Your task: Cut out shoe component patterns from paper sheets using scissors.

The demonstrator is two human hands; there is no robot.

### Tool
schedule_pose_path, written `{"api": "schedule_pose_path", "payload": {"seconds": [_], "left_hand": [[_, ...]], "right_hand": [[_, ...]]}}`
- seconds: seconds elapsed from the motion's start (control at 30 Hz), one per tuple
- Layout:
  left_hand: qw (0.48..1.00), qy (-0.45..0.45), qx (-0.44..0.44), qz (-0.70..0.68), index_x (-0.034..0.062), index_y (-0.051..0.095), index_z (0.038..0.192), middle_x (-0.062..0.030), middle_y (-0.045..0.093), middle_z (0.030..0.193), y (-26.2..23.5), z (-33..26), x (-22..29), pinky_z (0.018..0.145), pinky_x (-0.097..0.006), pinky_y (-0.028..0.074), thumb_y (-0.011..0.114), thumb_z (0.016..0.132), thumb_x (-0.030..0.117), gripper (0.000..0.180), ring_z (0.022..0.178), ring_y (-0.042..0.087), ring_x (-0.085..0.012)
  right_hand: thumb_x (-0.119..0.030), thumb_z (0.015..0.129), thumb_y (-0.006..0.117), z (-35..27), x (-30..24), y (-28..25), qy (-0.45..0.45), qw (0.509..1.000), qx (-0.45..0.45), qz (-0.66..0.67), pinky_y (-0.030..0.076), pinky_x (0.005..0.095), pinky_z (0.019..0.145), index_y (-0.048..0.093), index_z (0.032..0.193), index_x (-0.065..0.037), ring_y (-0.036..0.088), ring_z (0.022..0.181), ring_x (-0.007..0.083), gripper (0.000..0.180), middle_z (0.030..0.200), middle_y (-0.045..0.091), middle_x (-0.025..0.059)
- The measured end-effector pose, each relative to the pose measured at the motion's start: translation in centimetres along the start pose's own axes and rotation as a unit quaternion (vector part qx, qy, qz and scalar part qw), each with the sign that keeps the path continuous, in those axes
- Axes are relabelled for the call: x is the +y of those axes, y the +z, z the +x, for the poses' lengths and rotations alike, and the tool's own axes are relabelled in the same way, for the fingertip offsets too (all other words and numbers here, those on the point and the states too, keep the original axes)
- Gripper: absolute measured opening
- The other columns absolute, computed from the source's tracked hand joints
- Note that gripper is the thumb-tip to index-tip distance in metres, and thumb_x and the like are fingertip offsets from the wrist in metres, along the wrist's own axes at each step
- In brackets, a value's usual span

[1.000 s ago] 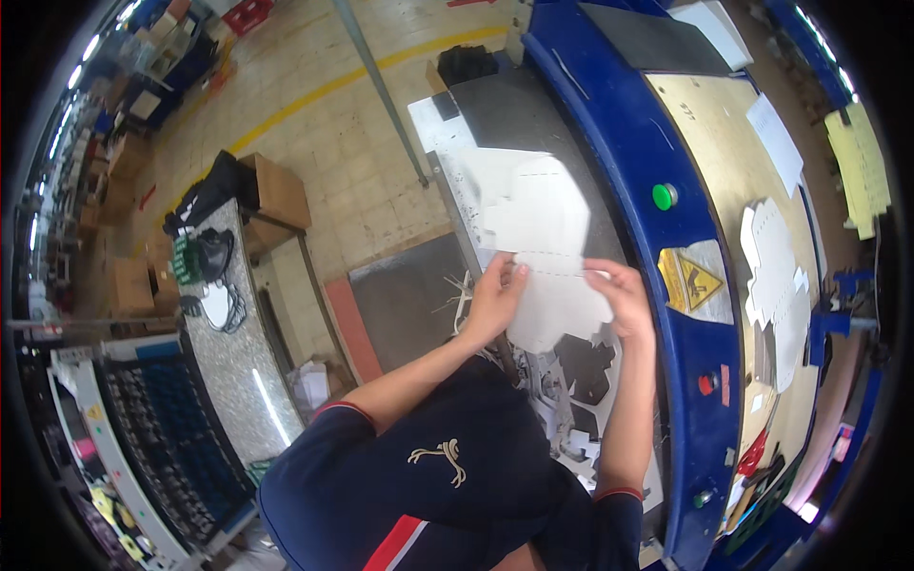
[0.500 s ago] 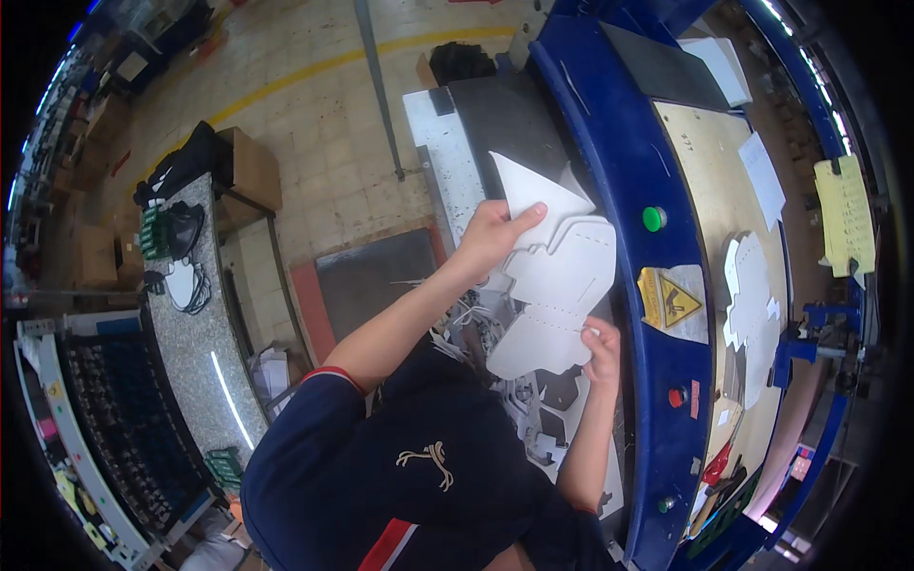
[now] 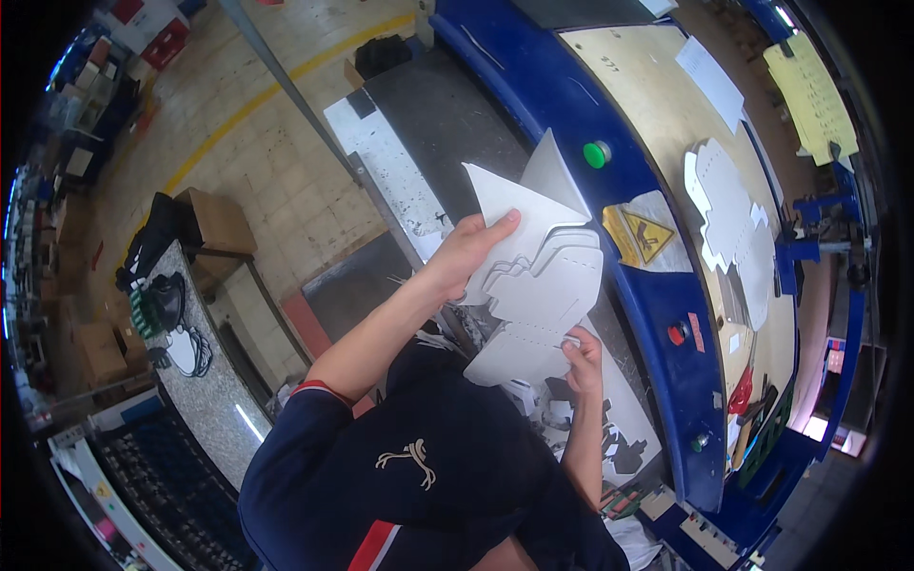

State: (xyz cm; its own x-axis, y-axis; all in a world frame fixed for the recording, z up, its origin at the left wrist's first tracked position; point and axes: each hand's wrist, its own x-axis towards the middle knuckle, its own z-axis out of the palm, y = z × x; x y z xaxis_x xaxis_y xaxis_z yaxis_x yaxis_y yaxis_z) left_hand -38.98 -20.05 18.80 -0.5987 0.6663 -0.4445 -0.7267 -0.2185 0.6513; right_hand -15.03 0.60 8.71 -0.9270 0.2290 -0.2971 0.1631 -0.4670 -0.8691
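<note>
Before me are several white die-cut sheets, stacked and slightly fanned, with stepped edges and rows of small perforations. My left hand grips their upper left side, thumb on top and fingers beneath. Closed at the lower right edge, my right hand pinches the sheets between thumb and fingers. At the top of the stack, a pointed white flap stands up behind another pointed corner. Cut scraps lie on the surface below my right forearm.
A blue machine with a green button, a red button and a warning sign runs along my right. More white cut pieces rest on its tan top. At left stand a speckled table and a cardboard box.
My view has turned, so the machine and floor appear shifted. Both hands keep hold of the sheets, which are now more fanned, and the rear pointed flap shows more.
</note>
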Motion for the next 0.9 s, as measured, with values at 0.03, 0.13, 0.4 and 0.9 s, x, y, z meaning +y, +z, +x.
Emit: {"api": "schedule_pose_path", "payload": {"seconds": [0.03, 0.13, 0.4, 0.9], "left_hand": [[0.999, 0.001, -0.048, 0.004, -0.0017, 0.060, 0.114, -0.0097, 0.067, 0.103, -0.4, 0.0, -0.1, 0.077, -0.028, 0.053, 0.061, 0.094, 0.030, 0.038, 0.089, 0.066, -0.0145], [0.993, 0.032, -0.101, 0.057, -0.0020, 0.058, 0.118, -0.0094, 0.066, 0.107, -1.0, 0.2, -1.7, 0.080, -0.029, 0.052, 0.066, 0.091, 0.022, 0.037, 0.094, 0.064, -0.0145], [0.988, 0.065, -0.076, 0.120, -0.0035, 0.057, 0.120, -0.0097, 0.066, 0.108, 0.6, 0.9, -1.8, 0.083, -0.029, 0.050, 0.073, 0.083, 0.011, 0.043, 0.096, 0.062, -0.0157], [0.991, -0.039, -0.124, 0.034, -0.0035, 0.051, 0.128, -0.0137, 0.062, 0.115, 1.5, 0.9, 0.1, 0.085, -0.030, 0.052, 0.067, 0.091, 0.025, 0.049, 0.104, 0.062, -0.0189]], "right_hand": [[-0.008, 0.086, 0.067, -0.5, 0.1, 0.1, -0.002, 1.000, 0.005, 0.003, 0.048, 0.0259, 0.081, 0.062, 0.112, 0.003, 0.063, 0.092, 0.0145, 0.028, 0.102, 0.068, 0.0094], [-0.009, 0.088, 0.067, -1.3, 0.5, -0.1, 0.020, 0.999, 0.021, 0.041, 0.048, 0.0250, 0.076, 0.062, 0.110, 0.004, 0.061, 0.086, 0.0116, 0.025, 0.098, 0.067, 0.0056], [-0.024, 0.090, 0.067, -0.3, -4.9, 1.9, 0.069, 0.904, 0.026, -0.421, 0.043, 0.0246, 0.059, 0.066, 0.090, 0.003, 0.052, 0.064, 0.0075, 0.027, 0.069, 0.060, 0.0007], [-0.027, 0.090, 0.068, 1.7, -5.0, 6.7, -0.063, 0.938, 0.085, -0.331, 0.049, 0.0271, 0.069, 0.068, 0.102, 0.003, 0.061, 0.075, 0.0098, 0.031, 0.084, 0.070, 0.0066]]}}
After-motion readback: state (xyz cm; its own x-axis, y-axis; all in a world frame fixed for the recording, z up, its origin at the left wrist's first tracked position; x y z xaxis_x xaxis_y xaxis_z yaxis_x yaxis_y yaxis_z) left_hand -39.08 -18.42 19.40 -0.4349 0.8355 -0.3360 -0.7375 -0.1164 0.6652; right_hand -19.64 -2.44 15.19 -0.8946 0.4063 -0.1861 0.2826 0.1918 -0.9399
